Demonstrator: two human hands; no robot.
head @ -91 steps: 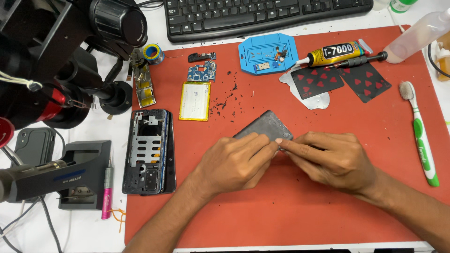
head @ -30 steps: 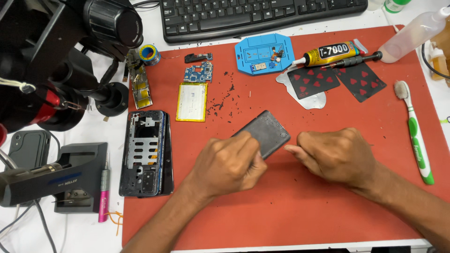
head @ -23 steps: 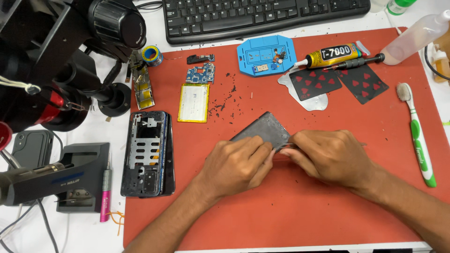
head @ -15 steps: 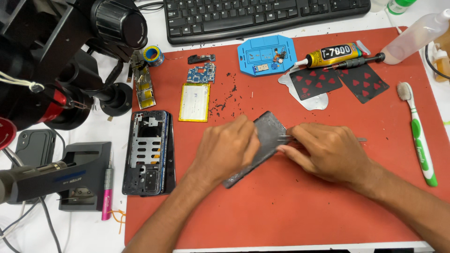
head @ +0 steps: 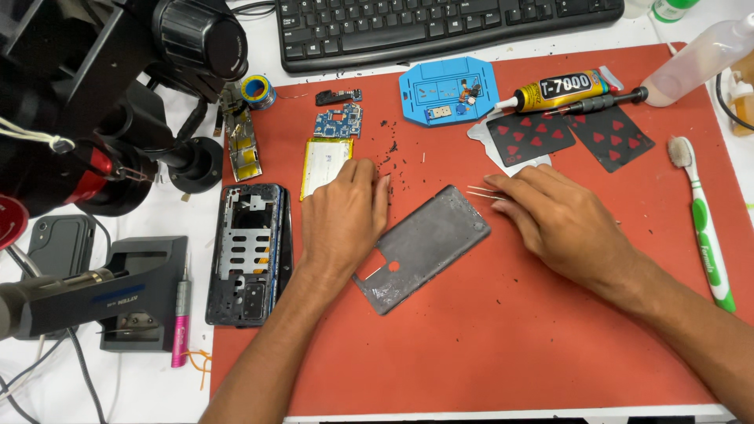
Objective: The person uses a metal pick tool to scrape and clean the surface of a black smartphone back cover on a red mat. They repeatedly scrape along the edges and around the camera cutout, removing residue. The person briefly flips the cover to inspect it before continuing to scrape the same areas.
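Note:
A grey phone back cover (head: pixel 424 247) lies flat, inside up, on the red mat (head: pixel 487 345). My left hand (head: pixel 342 216) rests palm down on the mat just left of the cover, fingers straight, holding nothing. My right hand (head: pixel 554 220) is to the cover's right and pinches thin metal tweezers (head: pixel 481 191), whose tips point left above the cover's upper corner. Black crumbs of debris (head: pixel 390 157) are scattered on the mat above the cover.
A stripped phone frame (head: pixel 251 251), a battery (head: pixel 324 165) and a small circuit board (head: pixel 338 122) lie left. Behind are a blue parts tray (head: pixel 448 90), glue tube (head: pixel 558 90), screwdriver (head: pixel 605 100), playing cards (head: pixel 534 137) and keyboard (head: pixel 448 27). A toothbrush (head: pixel 703 228) lies right, a microscope (head: pixel 102 94) left.
The cover, held tilted under my left hand half a second ago, now lies flat. My left hand slid off it to the left; my right hand drew back right with the tweezers.

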